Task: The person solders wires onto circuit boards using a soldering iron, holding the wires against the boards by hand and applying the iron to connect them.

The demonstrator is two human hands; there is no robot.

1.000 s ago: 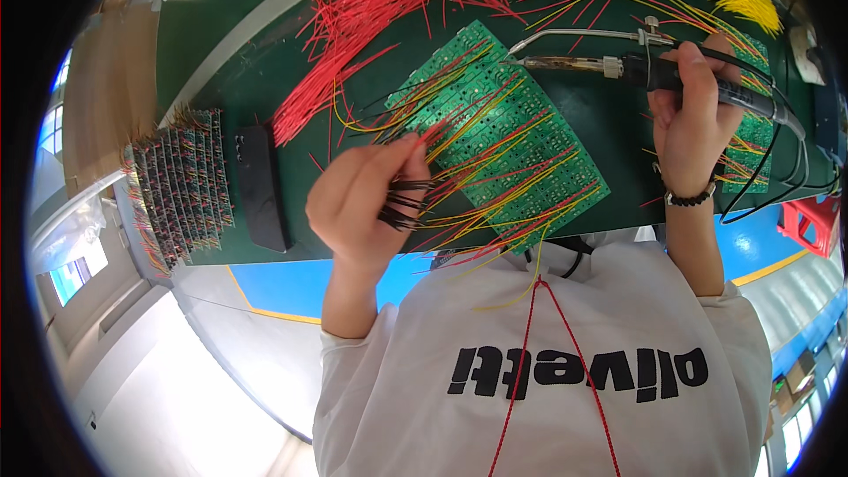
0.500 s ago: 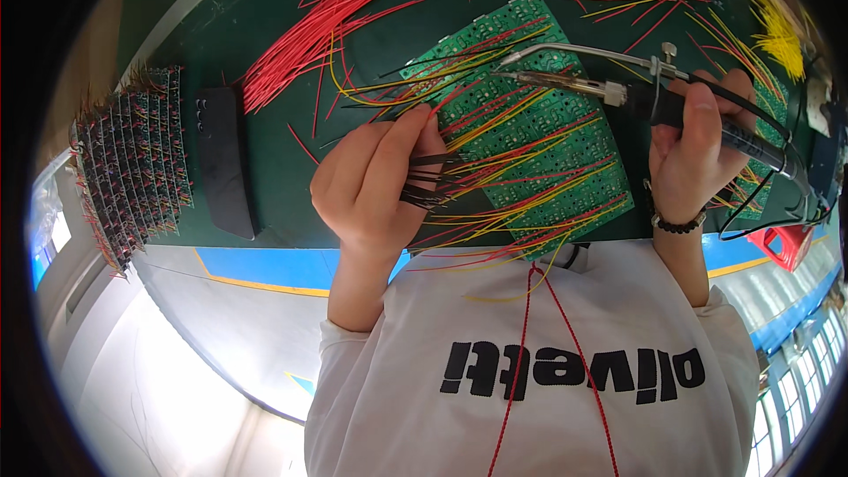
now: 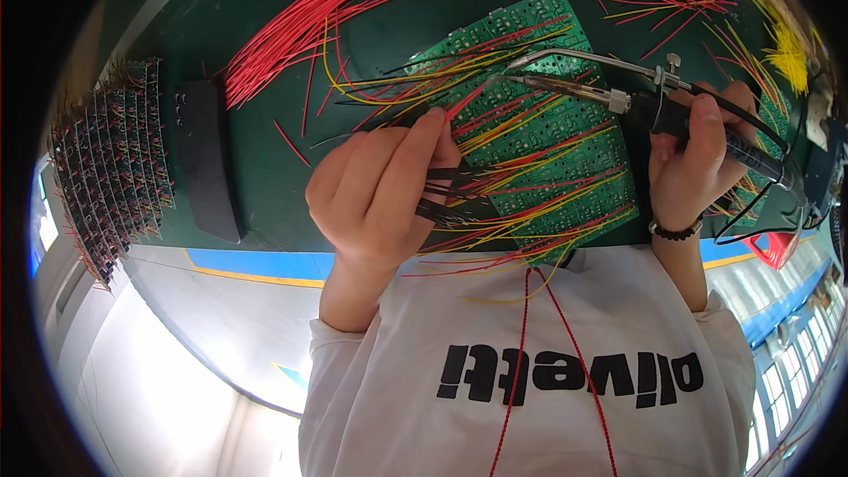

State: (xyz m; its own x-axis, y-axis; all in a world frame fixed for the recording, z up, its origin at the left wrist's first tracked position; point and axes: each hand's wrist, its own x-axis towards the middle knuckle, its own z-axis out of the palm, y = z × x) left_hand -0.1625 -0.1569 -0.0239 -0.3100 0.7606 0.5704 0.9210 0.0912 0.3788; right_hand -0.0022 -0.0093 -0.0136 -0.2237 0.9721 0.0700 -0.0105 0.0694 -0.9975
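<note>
A green circuit board [image 3: 609, 199] lies tilted on the table, with rows of red, yellow and black wires across it. My left hand [image 3: 375, 190] is closed, thumb and forefinger pinching a red wire [image 3: 466, 102] over the board's left side. Dark wire ends [image 3: 442, 212] stick out beneath those fingers; whether the hand grips them, I cannot tell. My right hand [image 3: 698, 150] is wrapped round a soldering iron [image 3: 623, 102] with a thin metal feed tube [image 3: 574, 52] clamped above it. The iron's tip is close to the red wire's far end; contact is hard to make out.
Loose red wires [image 3: 300, 22] are heaped at the back of the green table [image 3: 274, 181]. A black block [image 3: 208, 163] and a stack of wired boards [image 3: 115, 168] stand at left. Yellow wires [image 3: 784, 57] and another green board [image 3: 775, 115] are at right, near the iron's cables.
The view has shifted slightly. Against the board, the iron's tip is a little further left, closer to the red wire's end. Both hands keep their grips.
</note>
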